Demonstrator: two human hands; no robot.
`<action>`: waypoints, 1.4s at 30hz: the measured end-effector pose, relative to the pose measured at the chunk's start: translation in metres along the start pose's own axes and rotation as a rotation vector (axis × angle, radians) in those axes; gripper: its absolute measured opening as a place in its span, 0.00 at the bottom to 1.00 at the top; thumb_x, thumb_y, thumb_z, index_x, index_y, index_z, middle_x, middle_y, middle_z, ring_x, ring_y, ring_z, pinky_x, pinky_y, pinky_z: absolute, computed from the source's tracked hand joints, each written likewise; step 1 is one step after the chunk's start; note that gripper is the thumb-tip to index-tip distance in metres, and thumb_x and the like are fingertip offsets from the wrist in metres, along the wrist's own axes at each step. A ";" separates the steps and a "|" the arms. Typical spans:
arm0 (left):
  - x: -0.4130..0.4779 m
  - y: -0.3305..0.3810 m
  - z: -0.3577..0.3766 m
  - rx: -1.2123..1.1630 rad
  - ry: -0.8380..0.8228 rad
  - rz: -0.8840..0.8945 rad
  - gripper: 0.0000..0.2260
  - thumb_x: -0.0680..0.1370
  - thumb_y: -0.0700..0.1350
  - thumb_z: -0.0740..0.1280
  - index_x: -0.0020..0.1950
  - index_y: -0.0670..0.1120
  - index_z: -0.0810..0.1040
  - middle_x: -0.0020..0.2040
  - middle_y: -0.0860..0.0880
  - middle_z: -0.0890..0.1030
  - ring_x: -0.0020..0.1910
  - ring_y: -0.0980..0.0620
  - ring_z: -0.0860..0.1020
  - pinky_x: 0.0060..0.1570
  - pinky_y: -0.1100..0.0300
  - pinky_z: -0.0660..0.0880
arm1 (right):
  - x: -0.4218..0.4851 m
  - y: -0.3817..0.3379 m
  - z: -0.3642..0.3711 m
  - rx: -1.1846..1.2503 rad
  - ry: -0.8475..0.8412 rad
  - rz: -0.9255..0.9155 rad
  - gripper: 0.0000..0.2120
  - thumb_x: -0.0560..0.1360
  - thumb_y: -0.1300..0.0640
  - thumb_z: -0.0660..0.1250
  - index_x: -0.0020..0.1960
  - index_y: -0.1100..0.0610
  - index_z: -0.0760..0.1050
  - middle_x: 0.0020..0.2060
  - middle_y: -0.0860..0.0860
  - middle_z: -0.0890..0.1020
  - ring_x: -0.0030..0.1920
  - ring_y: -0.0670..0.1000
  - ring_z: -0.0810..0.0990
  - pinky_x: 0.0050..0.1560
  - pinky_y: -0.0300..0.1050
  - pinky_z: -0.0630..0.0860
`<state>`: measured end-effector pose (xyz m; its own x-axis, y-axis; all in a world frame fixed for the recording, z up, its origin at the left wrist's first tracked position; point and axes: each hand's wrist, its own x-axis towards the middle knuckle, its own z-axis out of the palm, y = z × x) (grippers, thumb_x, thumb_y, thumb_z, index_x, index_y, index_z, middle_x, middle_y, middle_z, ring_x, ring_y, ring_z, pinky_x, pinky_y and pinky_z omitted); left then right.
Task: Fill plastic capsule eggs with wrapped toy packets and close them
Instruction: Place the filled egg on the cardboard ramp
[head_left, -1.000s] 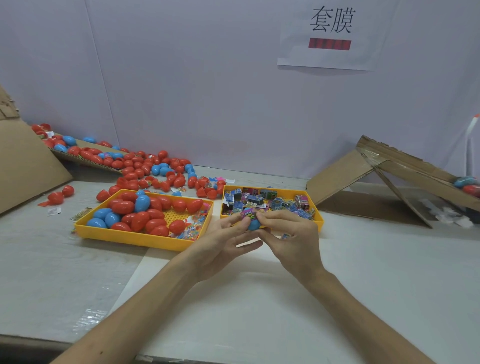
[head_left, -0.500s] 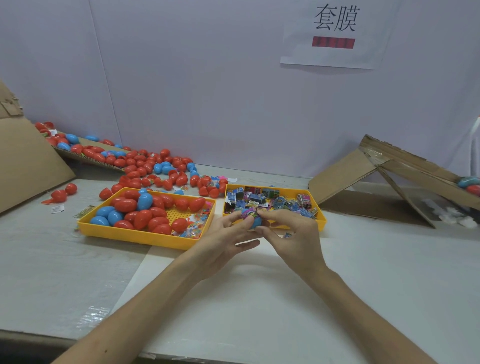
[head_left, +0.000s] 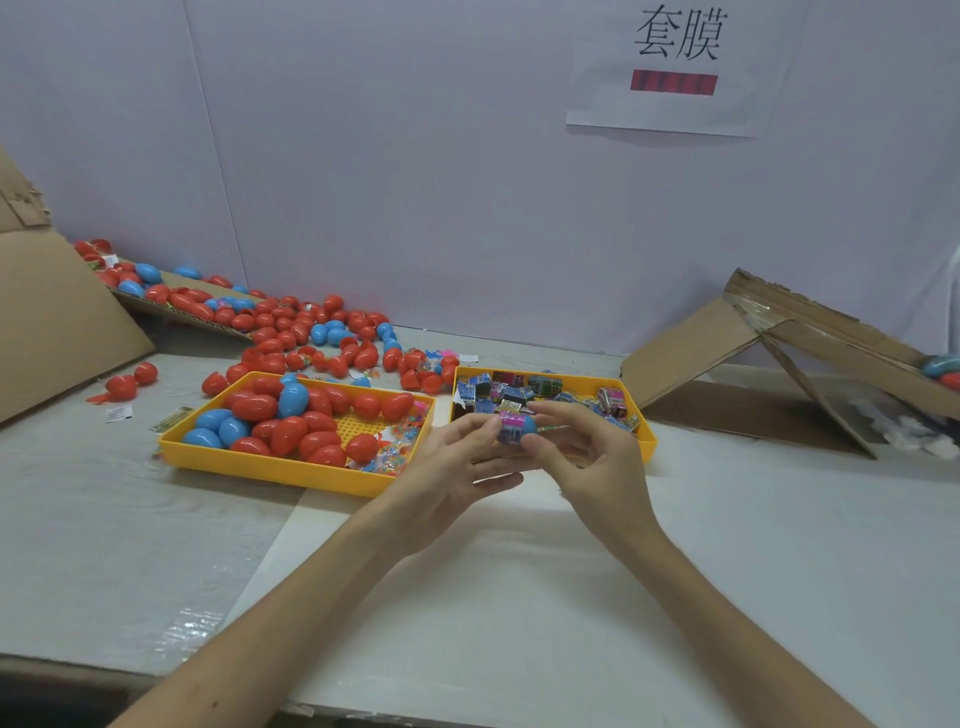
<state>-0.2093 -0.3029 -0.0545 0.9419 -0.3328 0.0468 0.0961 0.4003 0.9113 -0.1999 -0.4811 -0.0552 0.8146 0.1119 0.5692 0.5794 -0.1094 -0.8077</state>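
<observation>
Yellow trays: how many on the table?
2. The left tray holds red and blue eggs; the right tray holds wrapped packets, its near rim partly behind the left hand and right hand, which pinch a blue egg. No others visible.

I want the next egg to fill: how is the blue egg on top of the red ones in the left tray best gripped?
Probably pinch the blue capsule egg across its rounded middle, coming from above: it lies on top of the red eggs, its upper side free.
</observation>
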 end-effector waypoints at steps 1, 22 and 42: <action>0.000 0.000 0.000 -0.011 0.003 -0.002 0.17 0.80 0.51 0.67 0.63 0.41 0.76 0.58 0.41 0.84 0.58 0.44 0.83 0.55 0.55 0.81 | 0.000 0.000 0.001 -0.007 -0.011 -0.007 0.16 0.72 0.58 0.77 0.57 0.46 0.82 0.48 0.46 0.86 0.48 0.48 0.86 0.43 0.36 0.81; -0.003 -0.001 0.002 -0.040 -0.094 -0.029 0.19 0.81 0.52 0.66 0.69 0.45 0.74 0.61 0.40 0.83 0.63 0.42 0.81 0.56 0.57 0.80 | 0.007 0.003 -0.007 0.139 -0.075 0.075 0.12 0.70 0.56 0.74 0.54 0.50 0.85 0.40 0.46 0.84 0.43 0.47 0.80 0.43 0.37 0.76; -0.003 -0.003 0.004 0.010 -0.045 0.077 0.21 0.70 0.49 0.76 0.60 0.48 0.74 0.55 0.39 0.84 0.56 0.40 0.84 0.52 0.56 0.80 | 0.007 0.005 -0.010 0.064 -0.042 0.065 0.10 0.73 0.68 0.74 0.43 0.53 0.84 0.45 0.50 0.86 0.46 0.52 0.86 0.48 0.48 0.83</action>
<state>-0.2136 -0.3063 -0.0555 0.9309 -0.3392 0.1351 0.0204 0.4177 0.9083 -0.1907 -0.4904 -0.0537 0.8475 0.1483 0.5096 0.5216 -0.0548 -0.8514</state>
